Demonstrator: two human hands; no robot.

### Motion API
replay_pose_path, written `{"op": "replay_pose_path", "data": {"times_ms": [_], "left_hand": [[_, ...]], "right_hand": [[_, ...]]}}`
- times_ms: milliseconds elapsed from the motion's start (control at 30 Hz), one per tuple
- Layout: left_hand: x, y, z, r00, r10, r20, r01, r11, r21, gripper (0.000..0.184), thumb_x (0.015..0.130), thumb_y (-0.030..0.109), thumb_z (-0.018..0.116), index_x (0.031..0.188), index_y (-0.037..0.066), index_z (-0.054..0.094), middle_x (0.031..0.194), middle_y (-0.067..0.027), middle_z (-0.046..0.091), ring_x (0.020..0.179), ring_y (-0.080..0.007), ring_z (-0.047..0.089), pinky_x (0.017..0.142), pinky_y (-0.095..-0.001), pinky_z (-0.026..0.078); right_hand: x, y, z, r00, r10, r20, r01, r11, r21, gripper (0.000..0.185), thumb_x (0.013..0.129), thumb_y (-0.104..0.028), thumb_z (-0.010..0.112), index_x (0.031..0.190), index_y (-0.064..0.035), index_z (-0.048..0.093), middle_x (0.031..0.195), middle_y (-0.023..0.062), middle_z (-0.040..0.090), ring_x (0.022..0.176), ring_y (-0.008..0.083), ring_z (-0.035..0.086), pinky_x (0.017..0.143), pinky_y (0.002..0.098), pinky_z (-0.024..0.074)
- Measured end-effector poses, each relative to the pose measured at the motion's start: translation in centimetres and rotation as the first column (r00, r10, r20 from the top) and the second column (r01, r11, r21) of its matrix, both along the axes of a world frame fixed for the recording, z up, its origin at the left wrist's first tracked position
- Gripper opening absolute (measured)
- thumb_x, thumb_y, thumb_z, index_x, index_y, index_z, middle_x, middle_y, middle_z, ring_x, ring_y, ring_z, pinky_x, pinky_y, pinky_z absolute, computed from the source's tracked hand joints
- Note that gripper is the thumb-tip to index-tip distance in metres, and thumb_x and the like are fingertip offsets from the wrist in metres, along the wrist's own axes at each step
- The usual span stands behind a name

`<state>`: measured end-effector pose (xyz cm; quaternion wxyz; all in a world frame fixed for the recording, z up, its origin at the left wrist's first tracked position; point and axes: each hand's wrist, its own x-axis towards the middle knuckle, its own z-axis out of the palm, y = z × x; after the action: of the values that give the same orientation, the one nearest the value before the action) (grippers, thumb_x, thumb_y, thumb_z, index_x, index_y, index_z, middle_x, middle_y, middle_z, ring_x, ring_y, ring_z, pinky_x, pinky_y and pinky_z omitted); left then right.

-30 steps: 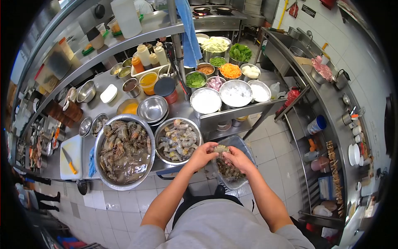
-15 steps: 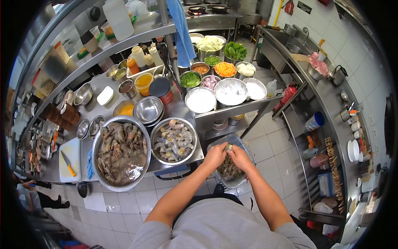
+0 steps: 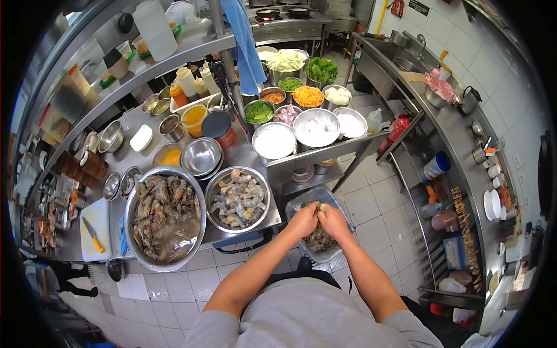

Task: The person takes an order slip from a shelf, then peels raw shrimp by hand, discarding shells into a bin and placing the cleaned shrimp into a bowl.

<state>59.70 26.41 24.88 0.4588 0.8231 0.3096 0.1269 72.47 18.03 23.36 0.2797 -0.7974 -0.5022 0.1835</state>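
Note:
Both my left hand (image 3: 304, 221) and my right hand (image 3: 332, 221) pinch one small greyish shrimp (image 3: 321, 206) between their fingertips, thumbs side by side. They are held over a clear plastic bin (image 3: 342, 203) that contains brownish shrimp heads and shells (image 3: 318, 239). To the left on the steel counter, a steel bowl (image 3: 267, 203) holds peeled grey shrimp (image 3: 239, 200). Beside it, a larger metal basin (image 3: 129, 232) holds whole shrimp (image 3: 165, 209) in murky water. Most of the shrimp in my hands is hidden by my fingers.
A knife (image 3: 93, 235) with a yellow handle lies on a white cutting board (image 3: 104, 216) at far left. Bowls of chopped vegetables, including shredded carrot (image 3: 307, 97), and white powder (image 3: 316, 127) stand ahead. A steel shelf unit (image 3: 406, 156) runs along the right.
The view has shifted slightly, so the counter and bowls sit a little farther left. My hands stay together over the bin, still gripping the shrimp.

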Motion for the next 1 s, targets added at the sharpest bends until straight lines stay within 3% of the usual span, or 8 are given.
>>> {"op": "replay_pose_path", "data": {"times_ms": [133,300,567,667,767,867,933,1000], "left_hand": [[-0.3,0.7,0.6,0.999,-0.030,0.033,0.029,0.999,0.031,0.040,0.093,0.014,0.054,0.130,0.000,0.053,0.106,-0.0239,0.069,0.090,-0.0382,0.068,0.079,-0.0439,0.053],[-1.8,2.8,1.4,0.962,-0.202,0.186,0.274,0.743,-0.610,0.035,0.097,0.015,0.053,0.131,0.007,0.055,0.096,-0.0008,0.068,0.070,-0.0064,0.059,0.064,-0.0233,0.050],[-0.6,1.4,2.8,0.935,-0.052,0.352,0.311,0.598,-0.739,0.042,0.098,0.014,0.053,0.139,0.012,0.047,0.103,0.0014,0.066,0.073,-0.0050,0.055,0.066,-0.0194,0.046],[-0.1,1.3,0.6,0.933,-0.104,0.345,0.334,0.607,-0.721,0.043,0.098,0.011,0.052,0.141,0.015,0.047,0.101,0.0019,0.065,0.073,-0.0045,0.055,0.066,-0.0195,0.046],[0.1,1.0,0.1,0.972,-0.089,0.218,0.220,0.669,-0.710,0.046,0.097,0.009,0.052,0.142,0.015,0.046,0.100,0.0032,0.063,0.073,-0.0034,0.054,0.064,-0.0192,0.045],[-0.1,0.4,-0.4,0.986,-0.122,0.112,0.162,0.846,-0.508,0.054,0.092,0.003,0.051,0.145,0.013,0.043,0.104,-0.0060,0.065,0.079,-0.0153,0.061,0.071,-0.0284,0.050],[-0.2,0.2,-1.0,0.985,-0.110,0.129,0.090,0.984,0.155,0.064,0.087,-0.001,0.051,0.148,0.012,0.037,0.113,-0.0192,0.063,0.096,-0.0330,0.064,0.086,-0.0402,0.050],[-0.1,0.1,-0.6,0.995,-0.039,0.095,0.029,0.994,0.107,0.068,0.085,-0.001,0.051,0.149,0.011,0.035,0.117,-0.0234,0.060,0.104,-0.0381,0.061,0.092,-0.0430,0.048]], "right_hand": [[0.3,-0.1,0.7,0.999,0.010,0.035,-0.011,1.000,0.028,0.024,0.088,-0.023,0.053,0.092,-0.0009,0.060,0.087,0.0255,0.066,0.086,0.0447,0.063,0.078,0.0547,0.0484],[2.5,0.0,0.1,0.987,0.086,-0.137,-0.079,0.995,0.052,0.023,0.090,-0.021,0.049,0.094,-0.0023,0.061,0.086,0.0238,0.067,0.083,0.0412,0.063,0.074,0.0496,0.0488],[3.3,0.5,-3.4,0.653,-0.053,-0.755,0.083,0.997,0.001,0.026,0.096,-0.022,0.044,0.097,-0.0040,0.064,0.079,0.0020,0.062,0.071,0.0111,0.056,0.062,0.0265,0.0437],[3.5,0.9,-4.7,0.652,-0.113,-0.749,0.127,0.991,-0.038,0.029,0.095,-0.024,0.046,0.098,-0.0013,0.064,0.085,0.0092,0.068,0.075,0.0207,0.063,0.069,0.0340,0.0478],[4.3,0.6,-4.7,0.938,-0.245,-0.247,0.185,0.952,-0.242,0.031,0.094,-0.025,0.048,0.101,0.0010,0.064,0.098,0.0173,0.071,0.090,0.0344,0.067,0.080,0.0427,0.0495],[5.5,-0.6,-8.0,0.975,-0.168,-0.147,0.119,0.948,-0.294,0.036,0.093,-0.023,0.050,0.116,0.0022,0.062,0.113,0.0238,0.067,0.107,0.0427,0.062,0.092,0.0467,0.0467],[5.7,-1.1,-8.4,0.989,-0.062,-0.132,0.023,0.960,-0.279,0.044,0.092,-0.019,0.050,0.132,-0.0007,0.055,0.125,0.0236,0.062,0.117,0.0395,0.058,0.096,0.0447,0.0461],[6.6,-1.2,-8.1,0.982,-0.026,-0.188,-0.007,0.985,-0.172,0.048,0.092,-0.018,0.053,0.137,0.0002,0.050,0.130,0.0224,0.059,0.115,0.0351,0.059,0.096,0.0419,0.0464]]}}
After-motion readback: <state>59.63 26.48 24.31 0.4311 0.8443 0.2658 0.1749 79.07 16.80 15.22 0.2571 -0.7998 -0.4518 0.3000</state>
